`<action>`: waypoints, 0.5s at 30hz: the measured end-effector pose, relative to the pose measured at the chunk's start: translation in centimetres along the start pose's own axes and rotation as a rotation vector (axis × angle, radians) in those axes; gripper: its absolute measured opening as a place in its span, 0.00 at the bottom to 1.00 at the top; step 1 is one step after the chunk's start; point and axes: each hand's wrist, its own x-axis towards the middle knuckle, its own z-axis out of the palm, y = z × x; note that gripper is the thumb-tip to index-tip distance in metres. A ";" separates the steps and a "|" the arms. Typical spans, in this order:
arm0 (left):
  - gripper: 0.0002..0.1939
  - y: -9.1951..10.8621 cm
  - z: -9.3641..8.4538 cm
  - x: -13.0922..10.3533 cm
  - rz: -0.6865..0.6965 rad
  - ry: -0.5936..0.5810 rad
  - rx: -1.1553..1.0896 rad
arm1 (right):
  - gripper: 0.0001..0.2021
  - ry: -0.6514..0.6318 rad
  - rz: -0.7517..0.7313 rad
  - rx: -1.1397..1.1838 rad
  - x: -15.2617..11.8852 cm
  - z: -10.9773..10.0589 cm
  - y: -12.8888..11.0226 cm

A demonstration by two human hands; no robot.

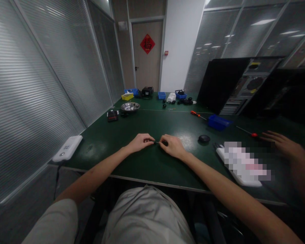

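Note:
My left hand [141, 142] is closed in a pinch over the green tabletop [142, 161], holding a small black part [149, 140] whose kind is too small to tell. Just to its right, my right hand [173, 145] curls round a dark-handled thin tool [165, 143], which looks like a small screwdriver. A short, thin metal piece bridges the narrow gap between the two hands. My fingers hide most of both things. Right of my hands lies a black computer mouse [204, 138], touched by neither.
At right, another person's hand [284, 144] is near a red-handled screwdriver [254, 135] and a white power strip [244, 176]. Farther back are a blue bin [218, 122], an orange screwdriver [195, 113], a metal dish [130, 107] and a computer case [234, 84]. A white device [67, 148] sits left.

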 end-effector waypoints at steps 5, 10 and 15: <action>0.15 0.2 -0.1 -0.1 -0.011 0.011 -0.024 | 0.06 -0.012 -0.029 0.016 0.0 0.0 -0.1; 0.14 -0.1 0.1 -0.1 -0.047 0.046 -0.106 | 0.07 0.012 -0.054 0.115 0.0 0.0 0.0; 0.13 -0.1 0.2 0.0 -0.029 0.046 -0.062 | 0.07 -0.019 -0.076 0.066 0.0 -0.1 -0.3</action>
